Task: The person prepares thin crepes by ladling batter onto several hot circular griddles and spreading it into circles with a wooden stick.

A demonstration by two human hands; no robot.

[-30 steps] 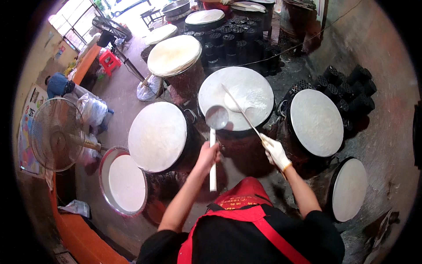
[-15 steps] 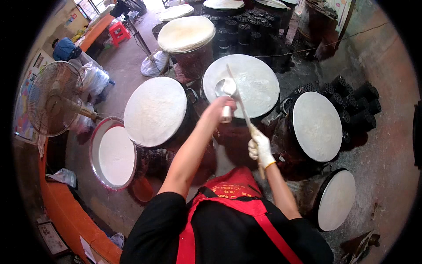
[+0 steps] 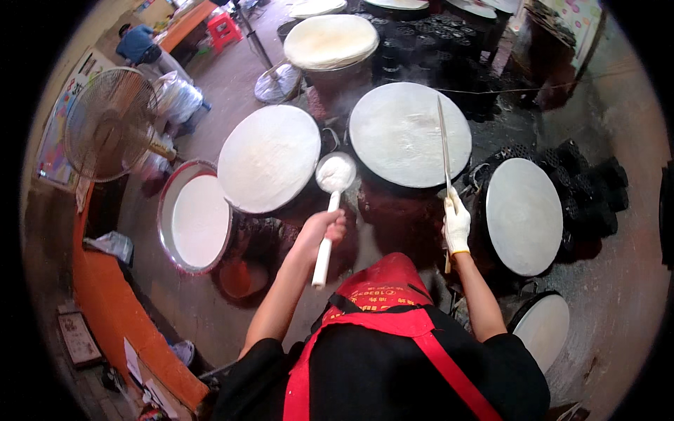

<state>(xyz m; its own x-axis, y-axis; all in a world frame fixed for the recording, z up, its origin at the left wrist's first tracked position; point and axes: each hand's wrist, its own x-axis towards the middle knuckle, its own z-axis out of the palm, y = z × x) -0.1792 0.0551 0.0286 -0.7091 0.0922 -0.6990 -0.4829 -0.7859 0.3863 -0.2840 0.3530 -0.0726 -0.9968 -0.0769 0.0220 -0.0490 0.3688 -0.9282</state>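
My bare left hand (image 3: 324,228) grips the white handle of a ladle (image 3: 335,172), whose bowl holds some white batter between two round griddles. In a white glove, my right hand (image 3: 456,221) is closed around a long, thin flat spatula (image 3: 444,140). Its blade reaches over the right part of the middle griddle (image 3: 400,133), which is covered by a thin white sheet of batter with faint steam near it. Left of the ladle is another coated griddle (image 3: 269,158). A wide basin of white batter (image 3: 201,223) stands beyond it at the left.
More coated griddles stand at the right (image 3: 524,216) and lower right (image 3: 544,330). A stack of thin pancakes (image 3: 330,41) lies behind. Black perforated coal cylinders (image 3: 586,182) are piled at the right. A fan (image 3: 111,125) stands at the left; a person in blue (image 3: 137,45) bends farther back.
The ladle has moved left and toward me, off the middle griddle. My right hand and the spatula have shifted right, and the blade now points more straight ahead. The view has turned somewhat.
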